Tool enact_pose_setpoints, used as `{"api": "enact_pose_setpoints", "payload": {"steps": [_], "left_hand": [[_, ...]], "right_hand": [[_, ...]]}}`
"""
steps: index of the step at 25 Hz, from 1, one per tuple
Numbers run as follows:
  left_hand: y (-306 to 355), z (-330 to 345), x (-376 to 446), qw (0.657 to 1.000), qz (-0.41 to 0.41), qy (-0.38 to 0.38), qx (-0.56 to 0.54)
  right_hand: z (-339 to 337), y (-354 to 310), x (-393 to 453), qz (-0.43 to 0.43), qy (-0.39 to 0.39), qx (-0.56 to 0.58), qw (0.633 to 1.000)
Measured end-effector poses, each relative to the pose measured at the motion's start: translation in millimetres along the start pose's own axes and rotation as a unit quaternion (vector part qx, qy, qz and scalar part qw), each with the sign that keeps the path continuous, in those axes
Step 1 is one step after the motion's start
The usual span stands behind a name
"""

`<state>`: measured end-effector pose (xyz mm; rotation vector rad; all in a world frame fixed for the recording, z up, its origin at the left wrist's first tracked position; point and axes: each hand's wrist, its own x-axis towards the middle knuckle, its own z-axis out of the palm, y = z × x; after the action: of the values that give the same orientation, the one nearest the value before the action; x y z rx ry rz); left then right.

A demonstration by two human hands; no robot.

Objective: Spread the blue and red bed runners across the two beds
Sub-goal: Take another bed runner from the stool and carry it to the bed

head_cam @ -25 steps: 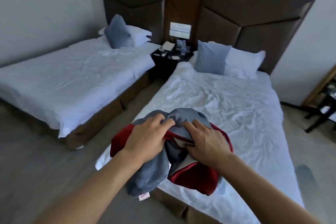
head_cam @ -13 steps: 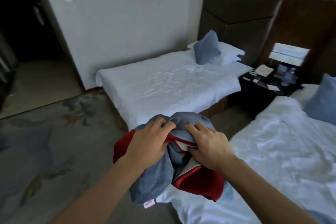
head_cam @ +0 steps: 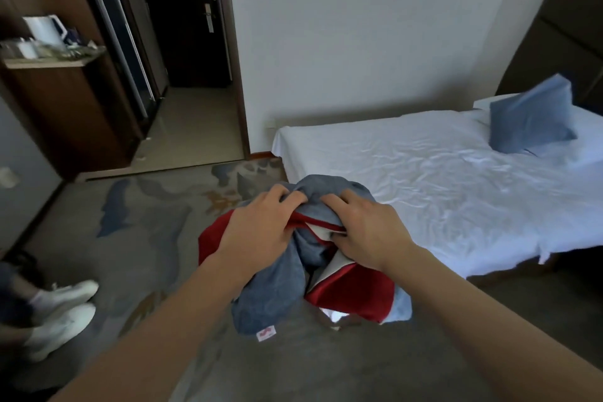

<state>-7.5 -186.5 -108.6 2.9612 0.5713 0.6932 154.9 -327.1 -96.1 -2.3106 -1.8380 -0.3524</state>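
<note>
Forearms: two bare forearms reach forward from the lower edge, meeting at the cloth bundle.
Left hand [head_cam: 261,232]: grip closed, fingers curled over the top of the bundle [head_cam: 313,258], bunching blue cloth.
Right hand [head_cam: 368,232]: grip closed, fingers curled into the folds just beside the left hand, pinching blue and red cloth together.
Bundle: crumpled, held in the air above the carpet, at the near corner of the bed; not spread on anything.
Blue runner [head_cam: 270,290]: grey-blue cloth, makes up the top of the bundle and hangs down below the left hand; a small white tag with red marks sits at its lowest point.
Red runner [head_cam: 352,290]: red cloth with a white underside showing, hangs below the right hand; a red fold also shows left of the left hand.
Carpet [head_cam: 156,238]: grey with blue and tan patches, under the bundle and left of the bed.
Shoes [head_cam: 62,313]: white pair on another person's feet, well left of the bundle.
Bed [head_cam: 424,179]: white wrinkled sheet, behind and right of the bundle.
Pillow [head_cam: 532,114]: blue, upright at the far end of the bed, before a dark headboard [head_cam: 561,42].
Bench [head_cam: 52,59]: dark wood, far left of the bed, carrying a white kettle [head_cam: 45,29].
Doorway [head_cam: 182,26]: dark, beyond the foot of the bed.
</note>
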Motion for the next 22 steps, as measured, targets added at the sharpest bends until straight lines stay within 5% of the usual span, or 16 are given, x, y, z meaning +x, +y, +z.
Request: {"api": "enact_pose_setpoints", "payload": {"steps": [22], "left_hand": [[-401.8, 159.9, 443.6, 0.999, -0.02, -0.022, -0.022]], "right_hand": [[182.4, 174.6, 568.7, -0.013, -0.011, 0.017, 1.0]]}}
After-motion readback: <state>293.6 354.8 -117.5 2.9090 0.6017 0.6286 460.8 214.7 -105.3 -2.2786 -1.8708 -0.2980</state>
